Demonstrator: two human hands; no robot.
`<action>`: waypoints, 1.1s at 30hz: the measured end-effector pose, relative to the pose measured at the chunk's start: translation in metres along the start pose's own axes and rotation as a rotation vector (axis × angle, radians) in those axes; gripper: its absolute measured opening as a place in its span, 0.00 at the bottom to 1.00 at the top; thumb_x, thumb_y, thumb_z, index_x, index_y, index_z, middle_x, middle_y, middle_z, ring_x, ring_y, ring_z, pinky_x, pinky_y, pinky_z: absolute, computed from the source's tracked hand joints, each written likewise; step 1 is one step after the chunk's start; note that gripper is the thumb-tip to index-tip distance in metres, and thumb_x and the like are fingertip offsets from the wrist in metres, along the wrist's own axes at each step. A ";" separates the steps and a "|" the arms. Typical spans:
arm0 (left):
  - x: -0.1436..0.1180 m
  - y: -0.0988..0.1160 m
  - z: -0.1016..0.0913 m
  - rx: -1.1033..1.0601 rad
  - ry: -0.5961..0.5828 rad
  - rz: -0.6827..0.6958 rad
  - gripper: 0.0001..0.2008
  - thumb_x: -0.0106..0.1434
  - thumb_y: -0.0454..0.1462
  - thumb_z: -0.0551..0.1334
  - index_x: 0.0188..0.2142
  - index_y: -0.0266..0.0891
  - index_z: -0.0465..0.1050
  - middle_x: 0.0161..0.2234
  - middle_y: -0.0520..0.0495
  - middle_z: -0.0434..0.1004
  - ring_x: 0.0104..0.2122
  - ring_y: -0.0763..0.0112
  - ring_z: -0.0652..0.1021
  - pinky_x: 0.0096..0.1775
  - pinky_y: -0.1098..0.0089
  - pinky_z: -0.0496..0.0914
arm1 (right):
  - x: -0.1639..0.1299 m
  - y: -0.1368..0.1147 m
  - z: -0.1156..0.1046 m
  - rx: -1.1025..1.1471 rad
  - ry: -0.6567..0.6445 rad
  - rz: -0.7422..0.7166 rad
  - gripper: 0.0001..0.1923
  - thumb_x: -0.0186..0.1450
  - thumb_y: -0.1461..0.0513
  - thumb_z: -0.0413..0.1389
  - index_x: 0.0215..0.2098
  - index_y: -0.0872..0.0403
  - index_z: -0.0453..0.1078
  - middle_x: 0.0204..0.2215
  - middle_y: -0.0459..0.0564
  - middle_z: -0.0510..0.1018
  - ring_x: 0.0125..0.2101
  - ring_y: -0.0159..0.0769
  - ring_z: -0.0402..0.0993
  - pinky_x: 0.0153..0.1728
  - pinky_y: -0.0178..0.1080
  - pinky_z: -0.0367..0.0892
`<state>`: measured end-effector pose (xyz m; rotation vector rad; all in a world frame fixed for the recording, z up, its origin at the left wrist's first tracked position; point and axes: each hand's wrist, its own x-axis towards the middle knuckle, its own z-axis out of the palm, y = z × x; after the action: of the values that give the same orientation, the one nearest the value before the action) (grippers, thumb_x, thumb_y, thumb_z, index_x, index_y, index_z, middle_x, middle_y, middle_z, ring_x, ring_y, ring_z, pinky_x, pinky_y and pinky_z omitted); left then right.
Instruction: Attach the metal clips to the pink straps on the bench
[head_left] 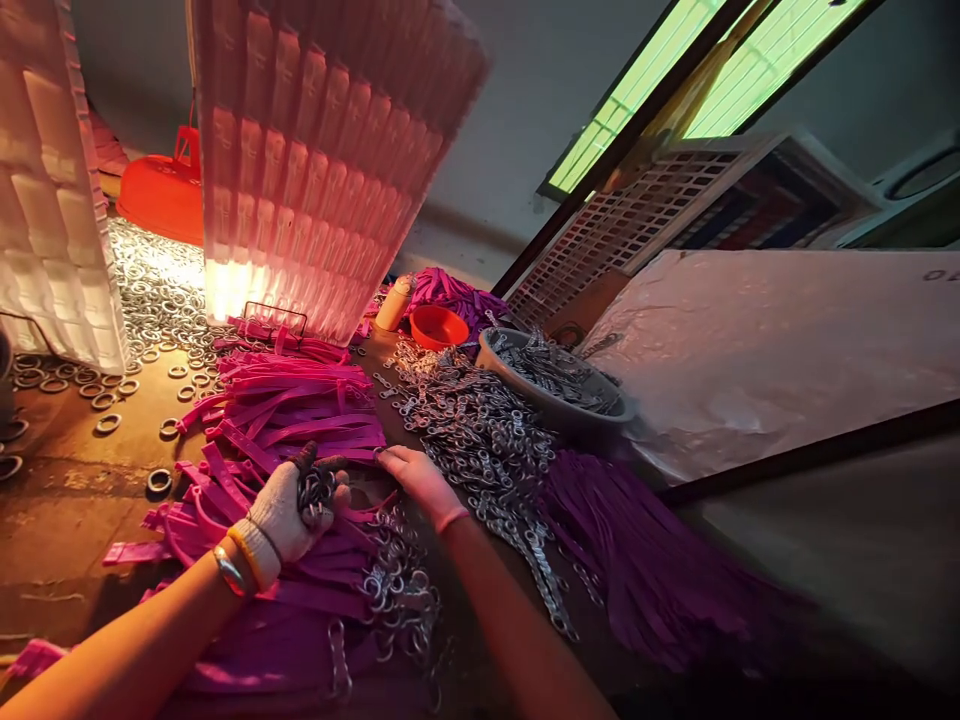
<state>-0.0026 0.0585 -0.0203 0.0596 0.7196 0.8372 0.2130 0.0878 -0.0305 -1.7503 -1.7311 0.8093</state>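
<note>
My left hand [289, 510], in a white knit glove with dark, soiled fingers, is curled around a small bunch of metal hooks [316, 490]. Beneath it spread many magenta straps [300, 405], laid side by side in overlapping rows. My right hand [420, 482] has its fingertips closed at the right end of one magenta strap [360, 452]. What exactly is pinched there is partly hidden. Just below the hands, shiny metal hooks [397, 580] sit at the strap ends. A large heap of metal snap hooks [480, 430] lies right beside my right hand.
A grey basin [555, 405] full of hooks and a red bowl [440, 327] stand behind the heap. Dark purple straps [645, 560] lie at right. Loose metal rings [159, 482] cover the left, under a red lamp [161, 190] and tall translucent ribbed panels [315, 170].
</note>
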 end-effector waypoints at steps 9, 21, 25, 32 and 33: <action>-0.011 0.015 0.010 0.194 -0.077 0.099 0.02 0.59 0.30 0.63 0.34 0.32 0.74 0.19 0.53 0.67 0.13 0.83 0.64 0.12 0.83 0.49 | -0.045 -0.038 0.001 0.129 0.189 -0.184 0.15 0.67 0.55 0.52 0.38 0.56 0.76 0.48 0.55 0.75 0.48 0.38 0.71 0.53 0.39 0.64; -0.027 0.001 0.002 0.962 -0.235 0.376 0.14 0.58 0.44 0.65 0.35 0.34 0.76 0.15 0.54 0.65 0.13 0.78 0.61 0.15 0.77 0.53 | -0.099 -0.080 0.005 0.458 0.020 -0.156 0.13 0.67 0.55 0.55 0.42 0.54 0.77 0.41 0.49 0.81 0.42 0.38 0.76 0.46 0.38 0.70; -0.025 0.010 -0.011 0.811 -0.170 0.316 0.12 0.57 0.44 0.66 0.28 0.38 0.71 0.15 0.57 0.62 0.12 0.81 0.56 0.14 0.77 0.48 | -0.101 -0.074 0.007 0.205 0.041 -0.285 0.13 0.69 0.56 0.55 0.46 0.51 0.77 0.44 0.49 0.82 0.45 0.39 0.77 0.50 0.39 0.69; -0.033 0.002 -0.019 0.807 -0.166 0.322 0.17 0.56 0.47 0.69 0.26 0.38 0.68 0.16 0.57 0.61 0.13 0.81 0.58 0.15 0.76 0.51 | -0.098 -0.086 0.017 -0.407 -0.013 -0.315 0.14 0.70 0.68 0.50 0.51 0.54 0.73 0.42 0.54 0.80 0.44 0.39 0.77 0.46 0.37 0.68; -0.035 0.001 -0.019 0.823 -0.159 0.345 0.17 0.56 0.48 0.69 0.26 0.38 0.68 0.16 0.56 0.62 0.14 0.80 0.60 0.16 0.76 0.52 | -0.099 -0.090 0.018 -0.508 -0.037 -0.310 0.15 0.70 0.68 0.49 0.51 0.55 0.73 0.41 0.54 0.80 0.42 0.40 0.77 0.44 0.37 0.68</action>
<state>-0.0302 0.0301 -0.0144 0.9997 0.8760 0.8005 0.1394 -0.0095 0.0281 -1.7006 -2.3061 0.2810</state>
